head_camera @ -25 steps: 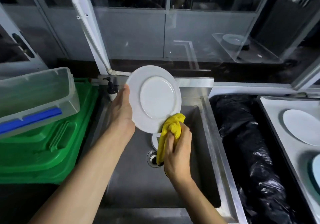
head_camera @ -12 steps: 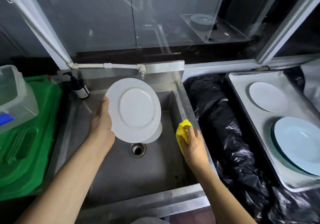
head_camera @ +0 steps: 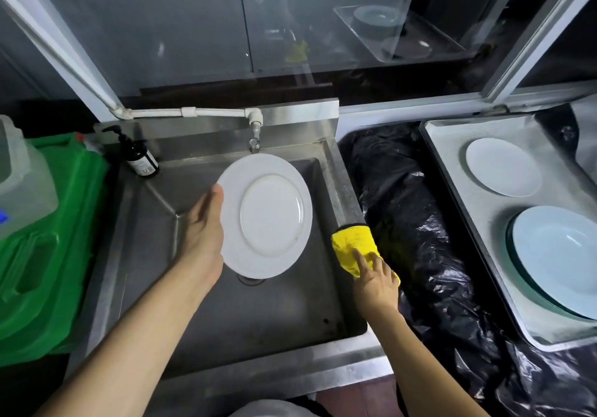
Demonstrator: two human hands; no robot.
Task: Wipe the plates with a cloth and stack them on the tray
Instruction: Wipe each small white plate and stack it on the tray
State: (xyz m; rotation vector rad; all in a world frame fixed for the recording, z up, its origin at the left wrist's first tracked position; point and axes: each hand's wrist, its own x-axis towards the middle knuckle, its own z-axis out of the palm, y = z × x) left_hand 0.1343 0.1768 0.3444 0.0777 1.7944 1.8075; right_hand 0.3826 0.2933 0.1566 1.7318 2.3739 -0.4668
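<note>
The left hand (head_camera: 203, 239) holds a white plate (head_camera: 268, 216) by its left edge. The thumb lies along the front of the rim, and the other fingers are hidden behind the plate. The plate is lifted above the steel sink (head_camera: 226, 319), just below the tap (head_camera: 255, 132). It is tilted, so that its face looks up toward the person.

The right hand (head_camera: 376, 282) rests on a yellow cloth (head_camera: 353, 245). This cloth lies over the right rim of the sink, partly on the steel and partly on the black plastic sheet (head_camera: 420, 222) beside it. The forefinger is stretched out on top of the cloth and the other fingers are a little bent. I cannot tell if they pinch the cloth or only press on it. The cloth and the plate are apart and do not touch.

To the right, past the black plastic, stands a grey tray (head_camera: 468, 222). A small white plate (head_camera: 502, 167) lies on its far part. A large pale blue plate (head_camera: 559, 261) lies on its near part, with a darker rim showing under it.

At the back left corner of the sink stands a dark pump bottle (head_camera: 140, 158). To the left of the sink there is a green plastic crate (head_camera: 48, 255), and a clear plastic container (head_camera: 22, 184) sits on it. Behind the sink there is window glass, which reflects the tray and the plates faintly.
</note>
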